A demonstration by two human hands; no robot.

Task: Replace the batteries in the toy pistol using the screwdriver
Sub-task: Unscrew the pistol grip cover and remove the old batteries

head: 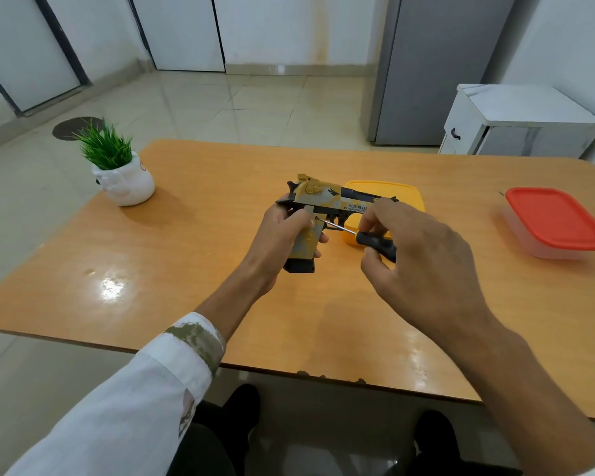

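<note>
Glossy wood-look table, plastic pistol

Bright, sharp — tabletop glare, wide-angle bowing

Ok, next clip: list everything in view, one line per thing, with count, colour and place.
tan-and-black toy pistol: one, tan and black, held above the table's middle
black-handled screwdriver: one, black with metal shaft, tip against the pistol's handle
yellow plastic lidded box: one, yellow, on the table behind the pistol
clear plastic box with red lid: one, clear and red, table's right edge
grass plant in white pot: one, green and white, table's far left corner
orange-brown wooden table: one, orange-brown, centre
small white cabinet: one, white, floor, far right
tall grey cabinet: one, grey, left of the white cabinet
left grip: one hand, white sleeve, holds the pistol's handle
right grip: one hand, pinches the screwdriver's handle
</note>
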